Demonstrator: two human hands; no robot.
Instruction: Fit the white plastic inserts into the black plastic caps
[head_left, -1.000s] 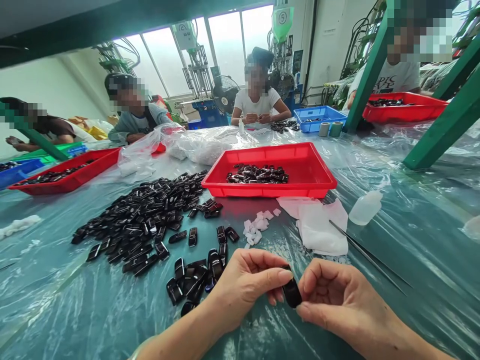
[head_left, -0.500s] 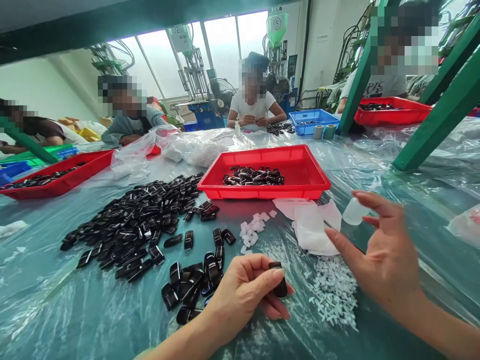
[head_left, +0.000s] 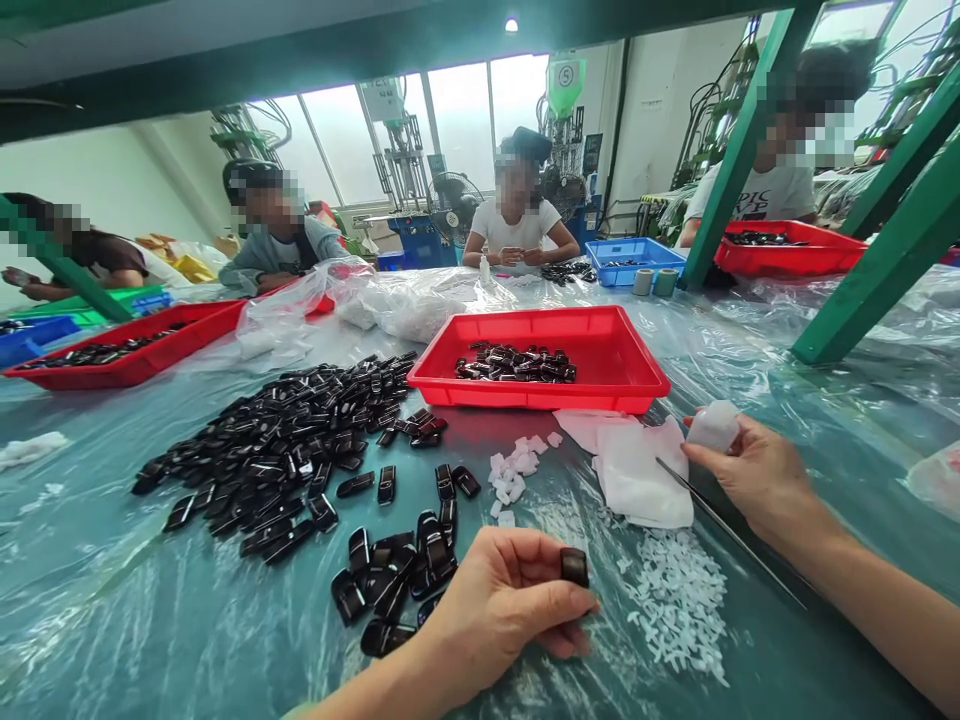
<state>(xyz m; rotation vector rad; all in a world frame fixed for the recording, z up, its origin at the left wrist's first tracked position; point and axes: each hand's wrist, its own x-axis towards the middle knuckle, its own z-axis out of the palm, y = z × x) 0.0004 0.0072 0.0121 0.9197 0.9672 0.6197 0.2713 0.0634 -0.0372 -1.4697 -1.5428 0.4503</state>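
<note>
My left hand [head_left: 510,595] is closed on a small glossy black plastic piece [head_left: 574,567], pinched between thumb and fingers, one end sticking up. On the right, my right hand [head_left: 765,485] has its thumb and fingers round a small translucent white container [head_left: 712,427], which looks tilted; its exact kind is unclear. Under that forearm lies a thin pointed metal tool [head_left: 739,535], its tip on a folded white cloth [head_left: 645,475]. Small white slivers [head_left: 679,600] are heaped between my hands. Several loose black pieces [head_left: 386,575] lie left of my left hand.
A red tray [head_left: 540,398] holding black pieces stands ahead. A large pile of black pieces [head_left: 277,450] spreads on the left, and white scraps [head_left: 514,470] lie before the tray. Green posts [head_left: 885,250] rise at right. Co-workers sit across the plastic-covered table [head_left: 187,620].
My right hand, open beside the white container before, has closed round it. The metal tool shows more fully. My left hand keeps the black piece, now turned more upright. The view has shifted slightly.
</note>
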